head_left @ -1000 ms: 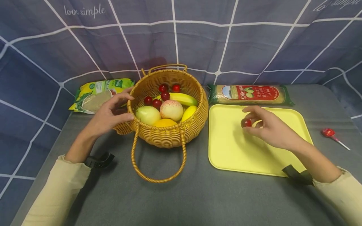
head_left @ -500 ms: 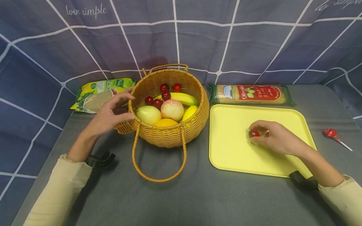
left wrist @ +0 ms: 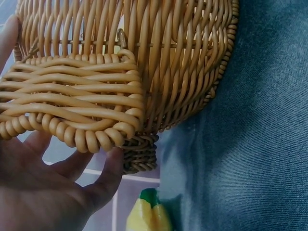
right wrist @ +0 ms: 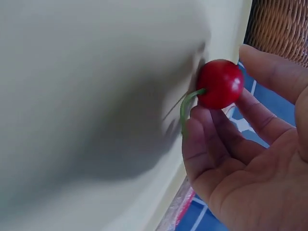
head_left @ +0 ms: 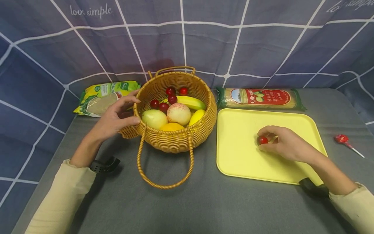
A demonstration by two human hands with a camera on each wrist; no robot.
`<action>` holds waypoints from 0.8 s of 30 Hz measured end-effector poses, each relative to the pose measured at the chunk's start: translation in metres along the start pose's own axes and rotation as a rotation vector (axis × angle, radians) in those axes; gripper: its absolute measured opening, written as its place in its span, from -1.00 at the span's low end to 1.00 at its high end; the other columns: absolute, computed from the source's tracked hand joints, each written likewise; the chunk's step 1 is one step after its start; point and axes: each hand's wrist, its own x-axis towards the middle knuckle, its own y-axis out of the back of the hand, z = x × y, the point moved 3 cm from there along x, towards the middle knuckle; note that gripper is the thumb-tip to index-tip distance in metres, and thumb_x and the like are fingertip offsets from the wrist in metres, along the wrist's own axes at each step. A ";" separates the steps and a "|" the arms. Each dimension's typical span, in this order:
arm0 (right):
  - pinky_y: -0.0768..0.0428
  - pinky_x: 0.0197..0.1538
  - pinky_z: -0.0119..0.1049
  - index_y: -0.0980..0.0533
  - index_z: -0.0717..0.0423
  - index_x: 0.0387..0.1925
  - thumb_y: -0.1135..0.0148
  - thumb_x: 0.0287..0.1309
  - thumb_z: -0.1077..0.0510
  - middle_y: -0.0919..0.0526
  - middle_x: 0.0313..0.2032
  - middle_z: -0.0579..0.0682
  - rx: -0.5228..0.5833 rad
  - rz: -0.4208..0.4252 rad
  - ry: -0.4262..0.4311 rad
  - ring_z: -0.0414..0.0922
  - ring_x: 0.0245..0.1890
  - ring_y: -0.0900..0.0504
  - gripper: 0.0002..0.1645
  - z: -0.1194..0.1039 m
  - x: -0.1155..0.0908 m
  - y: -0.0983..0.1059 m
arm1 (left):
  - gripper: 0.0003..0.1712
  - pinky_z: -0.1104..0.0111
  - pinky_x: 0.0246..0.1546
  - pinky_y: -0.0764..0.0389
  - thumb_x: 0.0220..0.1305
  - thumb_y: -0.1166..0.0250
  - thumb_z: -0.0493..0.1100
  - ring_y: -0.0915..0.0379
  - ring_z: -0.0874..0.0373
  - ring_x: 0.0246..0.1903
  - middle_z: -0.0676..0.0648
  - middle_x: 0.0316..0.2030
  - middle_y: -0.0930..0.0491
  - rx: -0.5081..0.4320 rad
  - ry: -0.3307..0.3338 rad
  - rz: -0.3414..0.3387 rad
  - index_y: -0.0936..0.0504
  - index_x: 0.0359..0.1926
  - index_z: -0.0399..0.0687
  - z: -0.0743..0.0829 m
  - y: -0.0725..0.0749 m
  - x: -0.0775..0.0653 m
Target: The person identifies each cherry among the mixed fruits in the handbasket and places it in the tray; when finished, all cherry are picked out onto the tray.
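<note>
My left hand [head_left: 112,118] rests its fingertips and thumb against the left rim of a wicker basket [head_left: 172,143], its fingers spread around a woven flap [left wrist: 72,101] in the left wrist view. Inside the basket are several red cherries [head_left: 172,99], a peach [head_left: 179,113], a banana [head_left: 190,102], a pear-green fruit [head_left: 155,119], an orange [head_left: 171,126] and a lemon [head_left: 197,117]. Over a yellow tray [head_left: 236,152], my right hand [head_left: 287,143] has its loosely bent fingers around a red cherry [right wrist: 221,84] with a green stem. In the right wrist view the thumb stands slightly apart from it.
A pack of spaghetti [head_left: 263,98] lies behind the tray. Left of the basket is a yellow-green food bag [head_left: 102,100]. A red lollipop [head_left: 342,139] lies at the far right. The basket's handle [head_left: 165,187] hangs forward onto the grey table [head_left: 181,211].
My right hand has lowered the cherry toward the tray, coming nearer and slightly right. Since half a second ago more of the cherry shows between the fingers. The left hand has stayed at the basket.
</note>
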 end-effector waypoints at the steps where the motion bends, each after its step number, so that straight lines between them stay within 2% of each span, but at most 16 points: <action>1: -0.42 -0.32 -0.37 -0.54 0.04 -0.24 -0.42 -0.12 0.24 -0.56 -0.39 -0.15 -0.006 0.003 0.000 -0.20 -0.37 -0.48 -0.67 -0.001 0.000 0.001 | -0.47 0.00 0.10 -0.23 0.11 -0.25 -0.41 -0.06 -0.09 0.26 0.04 0.36 -0.01 0.003 0.002 0.000 -0.34 0.11 -0.13 0.000 0.000 0.000; 8: -0.44 -0.22 -0.29 -0.52 0.06 -0.12 -0.34 0.01 0.09 -0.60 -0.23 -0.11 -0.059 0.042 -0.016 -0.09 -0.22 -0.52 -0.64 -0.024 0.004 0.014 | -0.47 -0.08 0.10 -0.18 0.11 -0.24 -0.42 -0.04 -0.09 0.26 0.04 0.37 0.00 -0.013 0.004 -0.002 -0.33 0.11 -0.15 0.000 -0.001 0.000; 10: -0.44 -0.20 -0.28 -0.51 0.04 -0.10 -0.31 0.04 0.07 -0.62 -0.29 -0.14 -0.054 0.056 -0.017 -0.08 -0.23 -0.54 -0.65 -0.035 0.008 0.017 | -0.48 -0.07 0.10 -0.18 0.11 -0.24 -0.42 -0.04 -0.09 0.26 0.04 0.37 0.00 -0.016 0.003 0.000 -0.33 0.11 -0.16 0.001 -0.001 0.000; 14: -0.46 -0.21 -0.21 -0.51 0.00 -0.11 -0.29 0.06 0.08 -0.60 -0.27 -0.18 -0.046 0.107 0.008 -0.14 -0.28 -0.56 -0.68 -0.065 0.020 0.021 | -0.48 -0.08 0.10 -0.17 0.11 -0.24 -0.42 -0.03 -0.09 0.27 0.03 0.36 -0.01 -0.013 0.005 0.002 -0.33 0.11 -0.17 0.000 -0.001 0.000; 17: -0.47 -0.22 -0.18 -0.51 0.01 -0.11 -0.29 0.05 0.12 -0.56 -0.18 -0.16 -0.028 0.150 0.071 -0.18 -0.29 -0.55 -0.69 -0.088 0.033 0.022 | -0.48 -0.05 0.11 -0.19 0.12 -0.24 -0.41 -0.03 -0.08 0.27 0.03 0.36 -0.01 -0.009 0.010 0.005 -0.32 0.11 -0.18 0.001 0.000 -0.001; 24: -0.48 -0.21 -0.28 -0.53 0.08 -0.15 -0.30 0.02 0.20 -0.55 -0.23 -0.16 0.031 0.193 0.290 -0.25 -0.28 -0.50 -0.71 -0.141 0.077 0.023 | -0.47 -0.03 0.11 -0.19 0.11 -0.25 -0.41 -0.05 -0.07 0.26 0.03 0.36 -0.02 -0.007 0.013 0.004 -0.32 0.11 -0.17 0.000 0.001 0.001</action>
